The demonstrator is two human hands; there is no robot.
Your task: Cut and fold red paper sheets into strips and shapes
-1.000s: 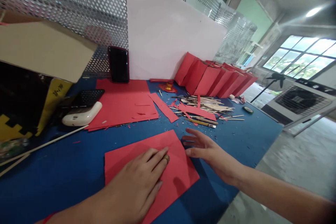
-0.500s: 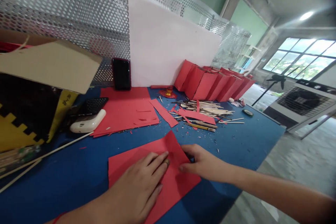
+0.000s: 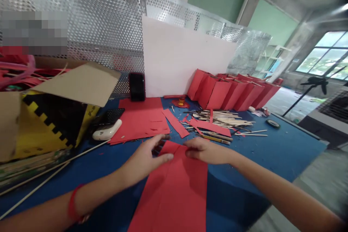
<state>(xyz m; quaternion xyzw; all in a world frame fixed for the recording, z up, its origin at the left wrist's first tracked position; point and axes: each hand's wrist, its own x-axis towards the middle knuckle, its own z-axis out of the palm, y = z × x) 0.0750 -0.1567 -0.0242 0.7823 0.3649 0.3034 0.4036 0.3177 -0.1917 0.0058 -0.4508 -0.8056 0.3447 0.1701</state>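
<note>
A folded red paper sheet (image 3: 182, 192) lies lengthwise in front of me, with a crease or overlapping edge running along it. At its far left corner my left hand (image 3: 152, 156) has the thumb over the paper and the fingers curled round the far edge. My right hand (image 3: 203, 150) pinches the far right corner, thumb on top and fingers partly hidden behind. The far end between both hands is slightly raised. A red band circles the left wrist.
Red sheets (image 3: 141, 119), a phone (image 3: 137, 86) and a white device (image 3: 107, 130) are at the back left. Beyond my hands lie thin sticks (image 3: 225, 117) and red strips (image 3: 176, 123). Red paper bags (image 3: 214, 92) stand behind. An open cardboard box (image 3: 81, 83) is at left.
The red paper has turned so its length points toward me. My left hand has moved from lying flat on it to gripping its far corner. My head view has shifted left.
</note>
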